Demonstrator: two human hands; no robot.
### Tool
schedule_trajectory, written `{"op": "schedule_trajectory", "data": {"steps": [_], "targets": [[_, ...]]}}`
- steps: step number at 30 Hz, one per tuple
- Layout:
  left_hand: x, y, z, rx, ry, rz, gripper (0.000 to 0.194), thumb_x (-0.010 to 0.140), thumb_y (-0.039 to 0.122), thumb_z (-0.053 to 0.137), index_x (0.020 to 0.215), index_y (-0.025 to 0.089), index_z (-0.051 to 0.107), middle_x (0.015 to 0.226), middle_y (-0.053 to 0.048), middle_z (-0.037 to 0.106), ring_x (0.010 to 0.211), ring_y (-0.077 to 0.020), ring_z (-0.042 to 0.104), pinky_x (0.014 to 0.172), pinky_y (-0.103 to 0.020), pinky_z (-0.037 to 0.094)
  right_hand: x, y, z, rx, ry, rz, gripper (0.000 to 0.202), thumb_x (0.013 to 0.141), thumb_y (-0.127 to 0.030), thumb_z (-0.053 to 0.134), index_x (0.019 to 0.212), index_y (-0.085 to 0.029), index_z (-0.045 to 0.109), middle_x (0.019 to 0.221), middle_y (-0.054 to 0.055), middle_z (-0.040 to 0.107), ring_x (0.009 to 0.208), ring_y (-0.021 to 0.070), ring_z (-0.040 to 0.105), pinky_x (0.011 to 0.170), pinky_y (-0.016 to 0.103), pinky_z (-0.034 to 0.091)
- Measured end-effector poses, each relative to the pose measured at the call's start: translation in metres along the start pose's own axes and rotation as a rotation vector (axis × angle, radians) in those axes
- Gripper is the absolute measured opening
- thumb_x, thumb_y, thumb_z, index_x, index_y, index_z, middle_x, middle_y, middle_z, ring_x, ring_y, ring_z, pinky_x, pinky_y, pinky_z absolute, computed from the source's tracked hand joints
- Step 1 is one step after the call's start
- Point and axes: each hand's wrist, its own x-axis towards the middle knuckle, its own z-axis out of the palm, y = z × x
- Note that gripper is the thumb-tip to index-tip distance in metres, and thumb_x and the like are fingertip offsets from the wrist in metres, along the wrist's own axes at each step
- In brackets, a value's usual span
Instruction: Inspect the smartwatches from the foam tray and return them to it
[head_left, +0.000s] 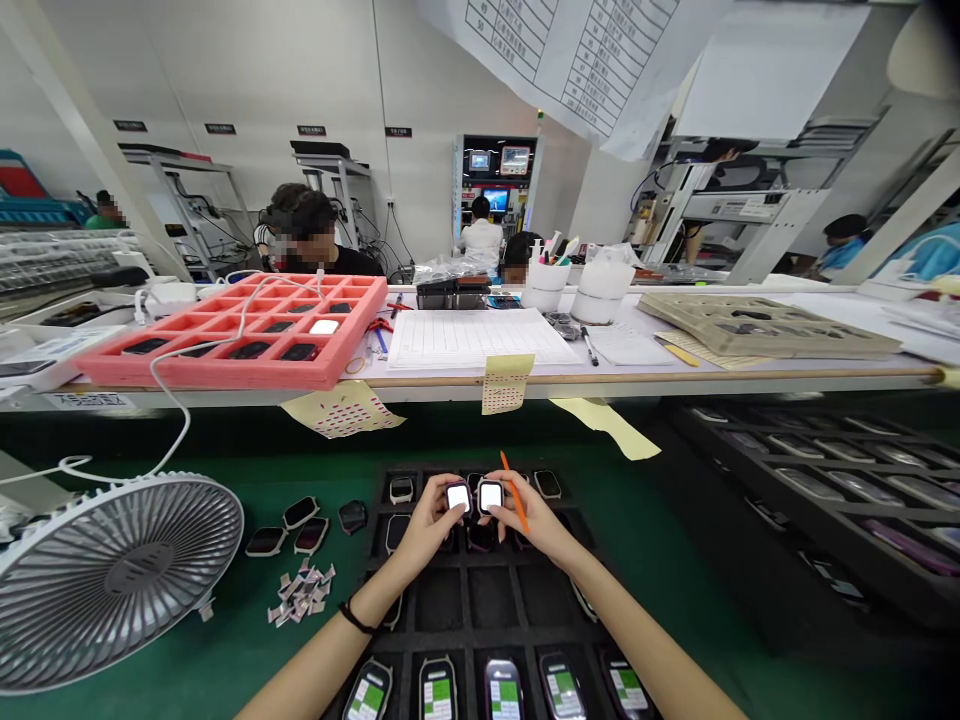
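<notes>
- Bright, even white indoor light; pale wall (pixel 300 70) well lit.
- Light seems to come from above; deep shadow below the shelf edge (pixel 442 383).
- Green surface (pixel 244 640) mid-dark, black tray (pixel 487 640) darker, detail sinking in its cells.
- Left lit screen (pixel 458 498) and right lit screen (pixel 491 496) blown out to plain white (content unreadable).
- Bottom-row screens (pixel 504 690) glow green and white; text too small.
- Wide-angle stretch at edges: fan (pixel 135 575) pulled wide, post (pixel 97 140) leaning.
- Right-hand rack (pixel 720 490) dim and soft; top-right corner goes black.
- Background faces pixelated; centre fairly crisp.
</notes>
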Motion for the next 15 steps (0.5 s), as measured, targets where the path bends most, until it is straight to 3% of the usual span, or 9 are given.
{"op": "schedule_trajectory", "data": {"steps": [4,10,15], "targets": [[-0.001,0.003,0.001,0.000,0.008,0.017,0.040,0.073,0.038,0.067,0.103,0.020,0.049,0.099,-0.005,0.056,0.079,-0.0157,0.056,0.064,-0.025,0.047,0.002,0.002,0.000,-0.011,0.001,-0.004,0.037,0.077,-0.036,0.067,0.105,-0.024,0.047,0.093,0.002,0.054,0.065,0.0144,0.064,0.045,0.022,0.050],[-0.002,0.008,0.002,0.032,-0.008,-0.032,0.036,0.076,0.048,0.061,0.096,0.019,0.053,0.080,-0.001,0.055,0.058,-0.0104,0.049,0.044,-0.018,0.036,0.002,-0.001,-0.001,-0.020,0.048,-0.006,0.026,0.081,-0.039,0.062,0.096,-0.022,0.050,0.080,0.000,0.058,0.053,0.0130,0.062,0.040,0.022,0.045],[-0.004,0.013,0.002,0.063,-0.030,-0.055,0.036,0.077,0.053,0.058,0.089,0.018,0.056,0.070,0.001,0.053,0.053,-0.0097,0.046,0.043,-0.018,0.034,0.000,-0.005,-0.001,-0.042,0.092,0.008,0.022,0.083,-0.040,0.060,0.090,-0.021,0.053,0.063,-0.004,0.055,0.047,0.0133,0.061,0.038,0.021,0.041]]}}
